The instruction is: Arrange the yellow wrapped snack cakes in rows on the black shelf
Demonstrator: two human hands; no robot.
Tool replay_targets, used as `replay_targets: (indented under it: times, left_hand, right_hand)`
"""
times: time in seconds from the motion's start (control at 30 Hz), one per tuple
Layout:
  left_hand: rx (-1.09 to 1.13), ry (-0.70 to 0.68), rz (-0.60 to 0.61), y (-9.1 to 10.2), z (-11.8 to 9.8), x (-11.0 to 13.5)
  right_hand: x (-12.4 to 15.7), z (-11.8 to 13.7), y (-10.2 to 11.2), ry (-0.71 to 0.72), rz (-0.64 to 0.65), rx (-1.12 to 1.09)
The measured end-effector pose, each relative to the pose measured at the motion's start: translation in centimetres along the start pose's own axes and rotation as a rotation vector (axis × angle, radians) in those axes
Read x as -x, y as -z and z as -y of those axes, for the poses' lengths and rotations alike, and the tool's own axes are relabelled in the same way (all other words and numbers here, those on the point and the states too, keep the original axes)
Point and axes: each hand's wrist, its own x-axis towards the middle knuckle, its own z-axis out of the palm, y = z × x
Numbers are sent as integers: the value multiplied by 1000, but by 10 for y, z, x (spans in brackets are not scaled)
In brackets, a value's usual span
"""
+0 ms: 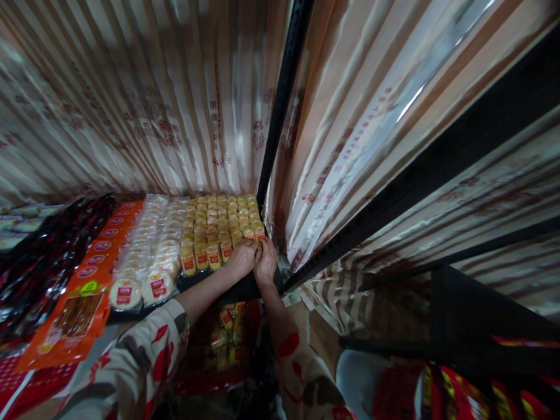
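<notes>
Both my hands meet at the front right corner of a shelf packed with small yellow packets (pixel 219 224). My left hand (pixel 241 259) is curled, its fingers pressed on the nearest yellow packets at the shelf's front edge. My right hand (pixel 266 263) is closed beside it, touching the left hand and the corner by the black upright post (pixel 280 111). What the fingers hold is hidden. My sleeves are patterned in red and cream.
Left of the yellow packets lie rows of round white cakes in clear wrap (pixel 146 265), orange flat packs (pixel 87 291) and dark glossy bags (pixel 39 262). A box of more yellow packets (pixel 225 335) sits below the shelf. Striped paper lines the walls. Black shelf frames (pixel 437 157) run on the right.
</notes>
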Motion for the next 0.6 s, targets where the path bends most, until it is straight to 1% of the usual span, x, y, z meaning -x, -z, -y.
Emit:
replay_targets:
  times: [0.23,0.33,0.4,0.47,0.53,0.6]
  left_hand:
    - [-7,-4,-6,-5,-2,2]
    - [12,-3,12,0,-7,11]
    - [48,-2,-25,6,-17,21]
    - [129,-33,-132,17,-31,35]
    - [268,-105,-314,33,-51,56]
    - [408,-197,-496,57,-72,85]
  right_hand:
    - [0,-3,-1,-26,-10,1]
    - [2,-5,-1,-26,2,-16]
    - [4,-7,1,-8,24,-46]
    - [6,-8,3,20,45,-69]
    - [8,-7,6,45,54,-73]
    - [10,-4,9,37,37,-57]
